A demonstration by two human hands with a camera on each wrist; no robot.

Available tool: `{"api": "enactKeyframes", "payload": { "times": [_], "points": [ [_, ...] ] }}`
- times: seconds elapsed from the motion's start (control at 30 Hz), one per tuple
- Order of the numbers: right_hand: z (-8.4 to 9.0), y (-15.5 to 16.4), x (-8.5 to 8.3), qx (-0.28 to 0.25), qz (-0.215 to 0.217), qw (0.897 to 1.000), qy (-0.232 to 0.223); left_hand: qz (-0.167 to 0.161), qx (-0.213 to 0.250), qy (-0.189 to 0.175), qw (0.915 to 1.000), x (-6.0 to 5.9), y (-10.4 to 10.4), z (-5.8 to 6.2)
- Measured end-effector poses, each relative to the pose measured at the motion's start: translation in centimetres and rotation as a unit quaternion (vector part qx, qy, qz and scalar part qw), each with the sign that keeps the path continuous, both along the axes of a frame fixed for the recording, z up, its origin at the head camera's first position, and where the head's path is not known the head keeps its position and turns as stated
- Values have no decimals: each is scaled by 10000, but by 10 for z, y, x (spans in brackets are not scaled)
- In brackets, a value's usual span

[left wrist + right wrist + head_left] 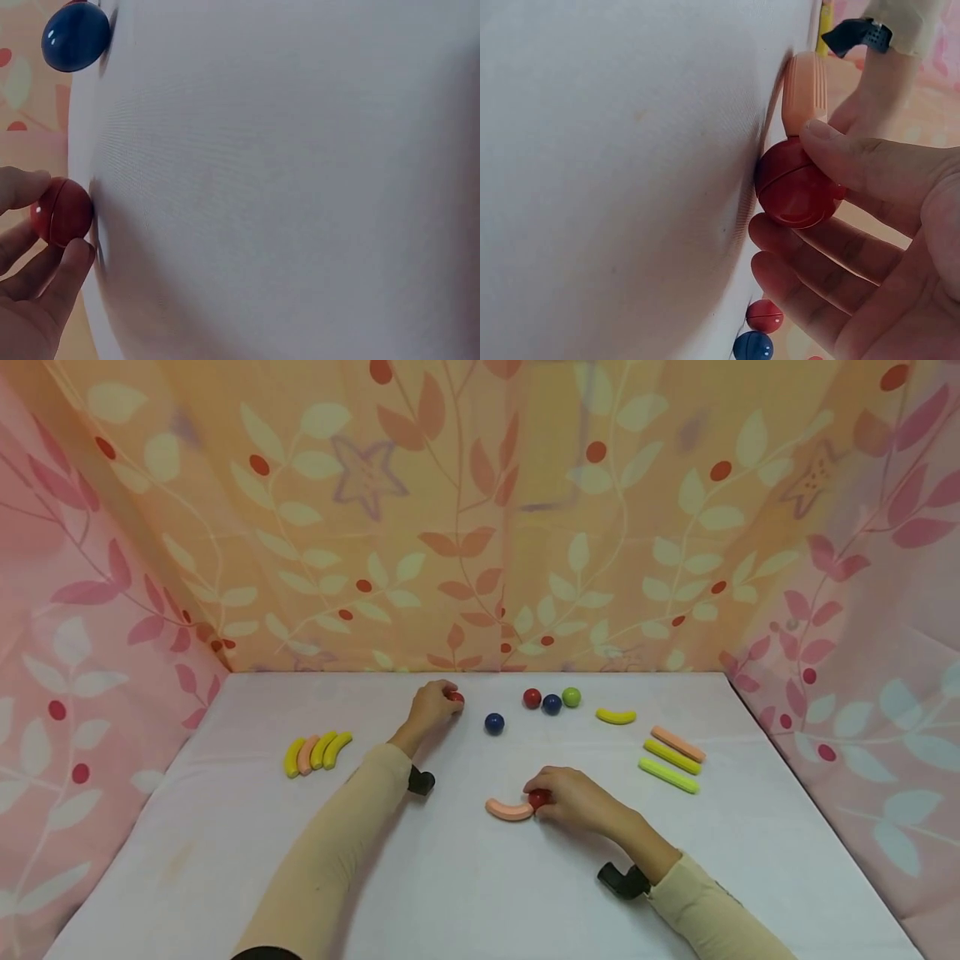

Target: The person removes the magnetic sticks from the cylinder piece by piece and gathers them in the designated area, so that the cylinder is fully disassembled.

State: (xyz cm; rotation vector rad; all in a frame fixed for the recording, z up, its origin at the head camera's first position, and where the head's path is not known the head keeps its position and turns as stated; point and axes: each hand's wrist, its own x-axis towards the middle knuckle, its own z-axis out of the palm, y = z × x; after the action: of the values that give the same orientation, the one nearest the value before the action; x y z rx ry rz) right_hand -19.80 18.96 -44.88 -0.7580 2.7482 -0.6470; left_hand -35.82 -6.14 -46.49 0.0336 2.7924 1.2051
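Leaf-patterned pink and orange curtains are hanging round a desk [225, 860] covered in a white cloth. The person is reaching both arms out over it. The left hand [431, 706] is lying near the back of the desk, its fingers [71, 266] curling round a small red ball [455, 697] and pinching it against the cloth. The right hand [573, 797] is sitting nearer the front, thumb and fingers [855, 169] gripping a second red ball [537, 797], which is resting on the cloth and touching the end of a pink curved piece [508, 810]. Between the two hands a blue ball [493, 722] is lying alone. Further back, a red ball [532, 697], another blue ball [552, 703] and a green ball [571, 697] are sitting in a close row. To the right of them a yellow curved piece [616, 716] is lying, and beyond it three straight sticks [672, 756], one pink and two yellow-green, are lying side by side. At the left, four curved pieces [317, 752], yellow and pink, are lying pressed together.
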Motion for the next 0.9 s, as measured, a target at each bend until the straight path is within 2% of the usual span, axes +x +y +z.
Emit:
{"api": "enactKeyframes", "payload": {
  "times": [0.27,0.67,0.77,0.9],
  "points": [
    [3,0,1,37,16,10000,77,48,9,-148,9999,-1,3,2],
    [4,2,-3,34,-353,9994,-33,-113,-152,-99,9998,1,-6,5],
    [5,3,-4,30,-469,9989,-13,-80,-291,48,9995,4,-11,6],
    [4,3,-8,-13,-621,9981,49,177,-381,656,9970,12,-13,11]
  ]
}}
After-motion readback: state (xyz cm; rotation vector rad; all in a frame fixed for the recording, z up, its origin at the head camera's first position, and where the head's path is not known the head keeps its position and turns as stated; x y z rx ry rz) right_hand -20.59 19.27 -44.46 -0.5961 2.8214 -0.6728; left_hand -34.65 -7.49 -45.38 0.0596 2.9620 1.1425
